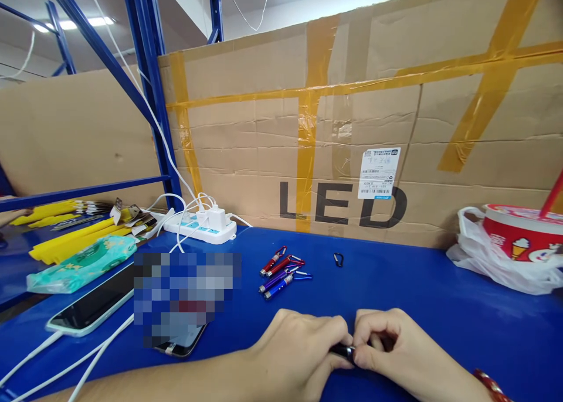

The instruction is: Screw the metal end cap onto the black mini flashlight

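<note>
My left hand and my right hand meet low in the view, above the blue tabletop. Between them is a small, shiny black mini flashlight, mostly covered by my fingers. The left hand wraps round its body, while the right thumb and fingers pinch its end. Beyond my hands lie several mini flashlights with carabiner clips: red ones, a purple one and a blue one. A loose black carabiner rests to the right of them.
A white power strip with cables stands against the large cardboard box. Left are a phone, a partly blurred device, a teal tissue pack and yellow items. A red cup in a plastic bag stands right.
</note>
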Action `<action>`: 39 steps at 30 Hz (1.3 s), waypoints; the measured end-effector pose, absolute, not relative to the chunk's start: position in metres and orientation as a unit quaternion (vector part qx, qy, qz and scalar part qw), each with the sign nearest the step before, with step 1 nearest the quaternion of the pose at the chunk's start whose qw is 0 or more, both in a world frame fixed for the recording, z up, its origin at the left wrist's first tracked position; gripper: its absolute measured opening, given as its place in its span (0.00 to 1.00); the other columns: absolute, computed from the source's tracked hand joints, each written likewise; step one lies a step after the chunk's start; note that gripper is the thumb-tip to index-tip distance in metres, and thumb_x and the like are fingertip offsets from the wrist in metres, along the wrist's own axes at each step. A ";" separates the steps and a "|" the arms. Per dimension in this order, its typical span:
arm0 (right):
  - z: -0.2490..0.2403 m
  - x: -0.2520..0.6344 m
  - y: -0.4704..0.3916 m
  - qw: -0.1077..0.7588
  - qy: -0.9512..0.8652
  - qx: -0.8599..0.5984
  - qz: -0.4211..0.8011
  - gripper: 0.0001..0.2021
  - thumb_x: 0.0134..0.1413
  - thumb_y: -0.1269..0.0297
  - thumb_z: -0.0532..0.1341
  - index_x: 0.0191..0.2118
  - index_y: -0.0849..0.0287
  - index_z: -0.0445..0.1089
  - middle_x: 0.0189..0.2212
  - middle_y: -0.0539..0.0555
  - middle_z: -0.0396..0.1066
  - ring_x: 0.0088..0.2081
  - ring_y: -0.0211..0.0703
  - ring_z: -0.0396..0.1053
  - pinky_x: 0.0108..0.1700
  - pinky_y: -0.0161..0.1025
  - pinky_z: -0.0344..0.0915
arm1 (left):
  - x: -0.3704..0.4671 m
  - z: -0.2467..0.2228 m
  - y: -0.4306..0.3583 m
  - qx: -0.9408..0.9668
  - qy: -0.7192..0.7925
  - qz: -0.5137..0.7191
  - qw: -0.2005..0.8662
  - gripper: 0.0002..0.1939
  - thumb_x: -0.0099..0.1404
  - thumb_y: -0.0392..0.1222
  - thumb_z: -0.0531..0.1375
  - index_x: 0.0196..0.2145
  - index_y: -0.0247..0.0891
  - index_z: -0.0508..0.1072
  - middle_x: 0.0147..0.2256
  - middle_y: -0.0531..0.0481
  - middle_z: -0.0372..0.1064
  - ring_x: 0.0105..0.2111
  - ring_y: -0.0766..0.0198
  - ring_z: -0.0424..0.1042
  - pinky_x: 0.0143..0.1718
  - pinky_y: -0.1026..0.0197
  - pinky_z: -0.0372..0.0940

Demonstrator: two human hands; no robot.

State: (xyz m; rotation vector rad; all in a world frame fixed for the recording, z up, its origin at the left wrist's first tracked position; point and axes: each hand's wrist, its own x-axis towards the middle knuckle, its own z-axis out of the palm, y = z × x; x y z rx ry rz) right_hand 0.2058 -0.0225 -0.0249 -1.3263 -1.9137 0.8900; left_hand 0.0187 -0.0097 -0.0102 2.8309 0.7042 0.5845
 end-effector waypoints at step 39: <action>-0.021 0.208 -0.022 0.407 -0.682 -0.486 0.365 0.14 0.42 0.53 0.64 0.27 0.61 0.74 0.19 0.46 0.58 0.17 0.27 0.47 0.19 0.30 0.45 | 0.023 -0.008 -0.013 0.890 0.348 0.246 0.162 0.04 0.62 0.39 0.53 0.36 0.42 0.65 0.28 0.55 0.70 0.28 0.64 0.69 0.27 0.66 0.57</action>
